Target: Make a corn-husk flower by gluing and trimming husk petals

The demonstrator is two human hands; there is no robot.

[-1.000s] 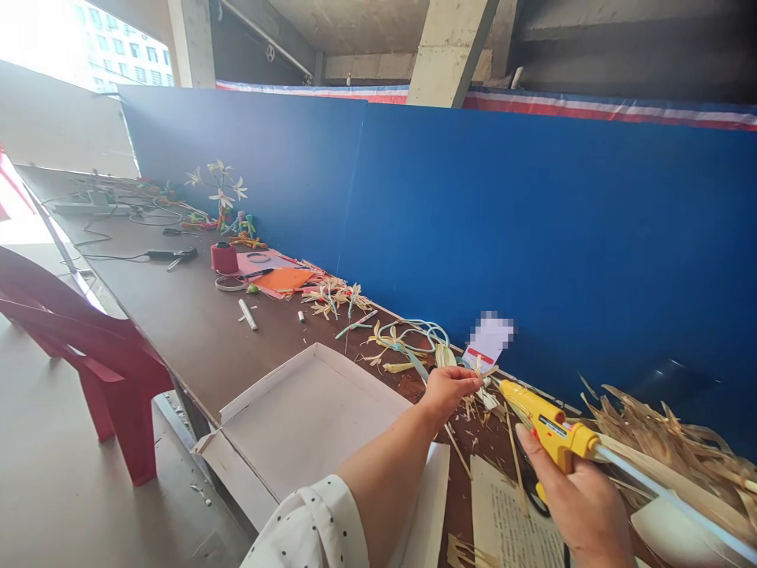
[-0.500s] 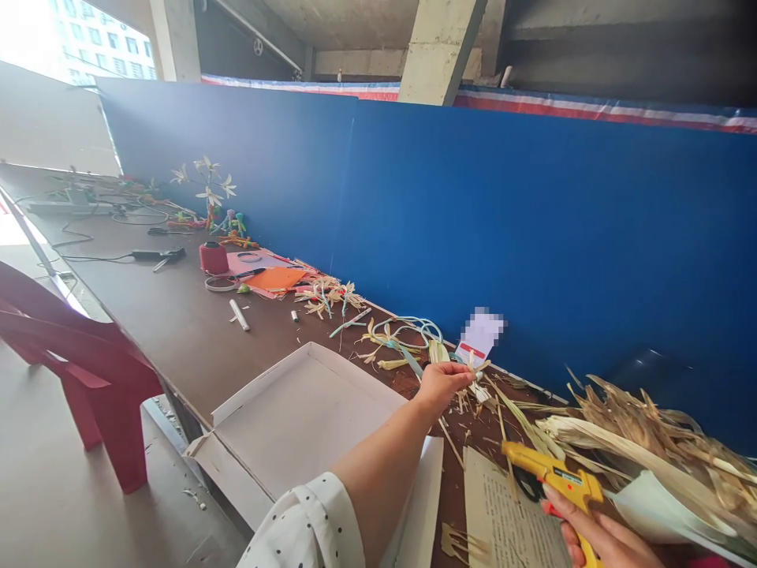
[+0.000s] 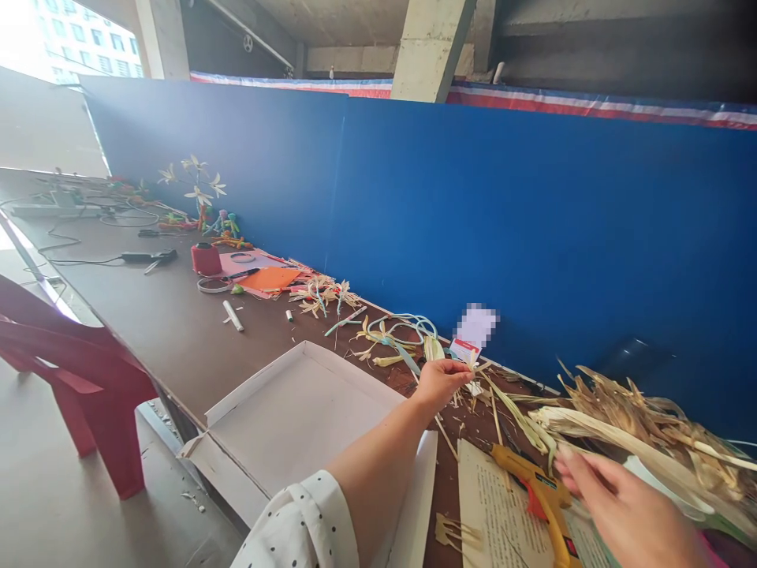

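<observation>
At the lower middle of the frame, a small pale piece of dried husk (image 3: 471,364) is pinched at the fingertips of the left hand (image 3: 441,384), just above the loose strips scattered on the long brown tabletop (image 3: 177,315). At the lower right, the right hand (image 3: 627,513) is loosely open, with nothing clasped. Just beside its fingertips a yellow hot-glue gun with a red trigger (image 3: 541,495) lies on a printed paper sheet (image 3: 500,521), nozzle toward the upper left. Whether the gun is touched cannot be told.

The step in hand is judged to be a hold: the piece is pinched and the tool is at rest. Were the gun to be taken up, a full grip on its handle would be called for, with the nozzle kept off the paper and off the heap of long dried husks (image 3: 639,426) at the right.

The far side is closed by a blue partition board (image 3: 532,237) close behind the left hand. A shallow white cardboard box (image 3: 260,380) sits at the near table edge, one corner seemingly past it. Bare tabletop is found only toward the middle left.
</observation>
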